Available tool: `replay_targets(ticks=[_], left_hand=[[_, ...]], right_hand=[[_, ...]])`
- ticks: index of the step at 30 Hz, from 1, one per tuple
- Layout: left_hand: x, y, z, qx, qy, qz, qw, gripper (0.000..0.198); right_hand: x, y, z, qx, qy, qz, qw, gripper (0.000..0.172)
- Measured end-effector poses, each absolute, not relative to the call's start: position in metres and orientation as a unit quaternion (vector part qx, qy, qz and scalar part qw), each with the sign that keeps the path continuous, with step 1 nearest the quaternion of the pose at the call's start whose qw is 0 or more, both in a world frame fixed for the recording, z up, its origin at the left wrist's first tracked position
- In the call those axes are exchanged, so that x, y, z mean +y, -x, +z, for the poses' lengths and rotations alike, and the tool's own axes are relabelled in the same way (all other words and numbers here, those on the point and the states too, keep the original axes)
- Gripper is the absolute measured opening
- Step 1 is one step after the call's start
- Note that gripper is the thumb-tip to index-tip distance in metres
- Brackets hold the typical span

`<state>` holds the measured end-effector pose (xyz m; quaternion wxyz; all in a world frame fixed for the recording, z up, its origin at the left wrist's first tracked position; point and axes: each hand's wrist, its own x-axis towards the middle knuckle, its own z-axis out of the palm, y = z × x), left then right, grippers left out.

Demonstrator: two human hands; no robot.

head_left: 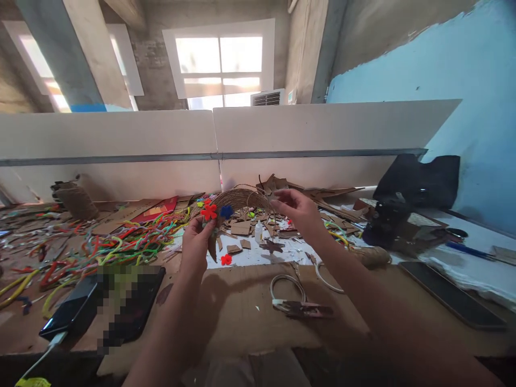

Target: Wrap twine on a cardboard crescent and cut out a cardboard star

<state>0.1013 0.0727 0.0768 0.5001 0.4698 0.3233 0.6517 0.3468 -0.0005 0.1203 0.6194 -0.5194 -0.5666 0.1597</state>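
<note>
My left hand (195, 239) is closed on one end of a curved, twine-wrapped band (237, 198). A red felt flower (208, 211) shows by its thumb, and a blue flower (226, 212) sits just to the right. My right hand (296, 207) is raised at the band's other side, thumb and fingertips pinched at what looks like a thin strand of twine; the fingertips partly hide it. Below that hand is a brown star shape (272, 246); whether it hangs or lies on the table I cannot tell. A loose red flower (226, 260) lies beneath the band.
Colourful pipe cleaners (133, 239) cover the left side. A small white bottle (258, 232) stands among cardboard scraps (241, 228). Nearer lie a ring-shaped cord with a clip (302, 309), a twine roll (368, 257), a phone (451, 294) and dark devices (74, 306) at left.
</note>
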Motion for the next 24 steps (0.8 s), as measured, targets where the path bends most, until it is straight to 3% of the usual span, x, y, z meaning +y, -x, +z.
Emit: replay_targets(ticks=[3, 7, 13, 17, 24], left_hand=[[0.065, -0.109, 0.084, 0.304, -0.471, 0.653, 0.51, 0.049], [0.055, -0.11, 0.086, 0.303, -0.486, 0.629, 0.525, 0.047], [0.048, -0.109, 0.078, 0.302, -0.48, 0.637, 0.523, 0.052], [0.048, -0.112, 0.069, 0.299, -0.47, 0.647, 0.521, 0.051], [0.048, -0.122, 0.051, 0.286, -0.481, 0.642, 0.524, 0.046]], right_hand=[[0.006, -0.344, 0.149, -0.598, 0.556, 0.092, 0.57, 0.052], [0.008, -0.352, 0.18, -0.614, 0.57, 0.14, 0.528, 0.015], [0.0, -0.373, 0.233, -0.605, 0.538, 0.256, 0.528, 0.02], [-0.001, -0.384, 0.274, -0.624, 0.548, 0.268, 0.488, 0.018], [-0.004, -0.384, 0.338, -0.628, 0.537, 0.228, 0.515, 0.029]])
